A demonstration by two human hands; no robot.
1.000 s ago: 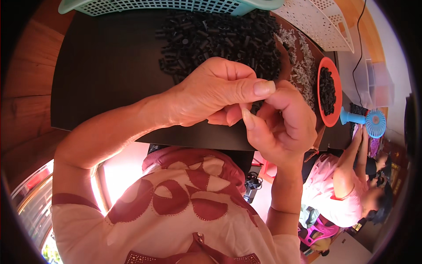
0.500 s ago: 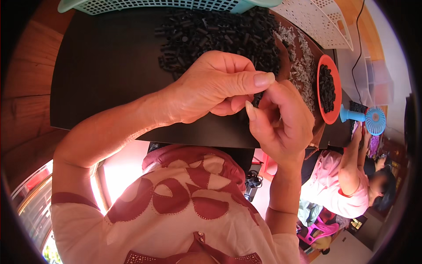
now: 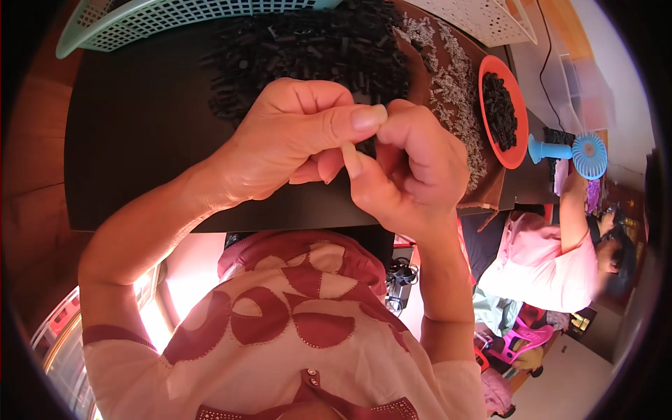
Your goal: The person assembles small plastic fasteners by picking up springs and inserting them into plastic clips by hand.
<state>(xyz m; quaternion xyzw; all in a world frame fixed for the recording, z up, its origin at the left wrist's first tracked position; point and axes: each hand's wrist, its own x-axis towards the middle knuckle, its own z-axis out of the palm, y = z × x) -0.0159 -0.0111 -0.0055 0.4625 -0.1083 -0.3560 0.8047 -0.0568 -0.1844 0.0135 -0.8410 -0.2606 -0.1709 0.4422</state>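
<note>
My left hand point(image 3: 297, 133) and my right hand point(image 3: 420, 164) meet above the dark table point(image 3: 133, 119), thumbs and fingertips almost touching. Both are closed in a pinch. Whatever sits between the fingertips is hidden by the fingers or too small to name. Just beyond them spreads a large heap of short black tube-like pieces point(image 3: 308, 49). To the right of the heap, many tiny clear pieces point(image 3: 451, 91) lie scattered on a brown cloth point(image 3: 418, 75). An orange-red bowl point(image 3: 521, 133) farther right holds more black pieces.
A pale green plastic basket point(image 3: 189, 28) stands at the far edge, with a white perforated basket point(image 3: 483, 17) at the far right. Past the bowl is a small blue fan point(image 3: 589, 155). Another person in pink point(image 3: 542, 269) sits to the right.
The view has shifted, so table, bowl and fan appear further left and higher. My right thumb has come closer to my left fingers. The other person's arm and head have moved.
</note>
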